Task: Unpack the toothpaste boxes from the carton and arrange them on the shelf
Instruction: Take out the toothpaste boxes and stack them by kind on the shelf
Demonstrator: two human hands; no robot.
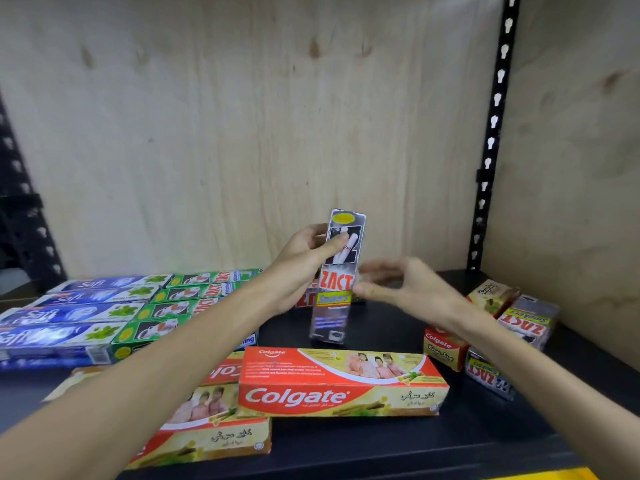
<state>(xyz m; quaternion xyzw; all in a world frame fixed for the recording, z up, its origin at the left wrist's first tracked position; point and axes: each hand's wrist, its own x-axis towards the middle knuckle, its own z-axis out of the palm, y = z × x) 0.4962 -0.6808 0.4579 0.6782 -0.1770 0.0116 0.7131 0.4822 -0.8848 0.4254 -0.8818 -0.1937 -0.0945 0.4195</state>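
Observation:
My left hand point(301, 261) grips a silver Zact Smokers toothpaste box point(334, 289), held upright above the black shelf point(398, 441). My right hand point(398, 285) hovers just right of the box, fingers spread and blurred, thumb near its yellow label; whether it touches the box is unclear. A red Colgate box point(341, 382) lies flat in front, with another Colgate box point(211, 427) to its left. Blue Safi boxes point(65, 317) and green Zact boxes point(194, 299) lie in rows at the left. No carton is in view.
At the right stand a small Colgate box point(441, 348) and more silver Zact boxes point(526, 323), stacked loosely. A plywood back panel point(242, 133) and a black perforated upright point(491, 133) bound the shelf. A red Zact box lies partly hidden behind my left hand.

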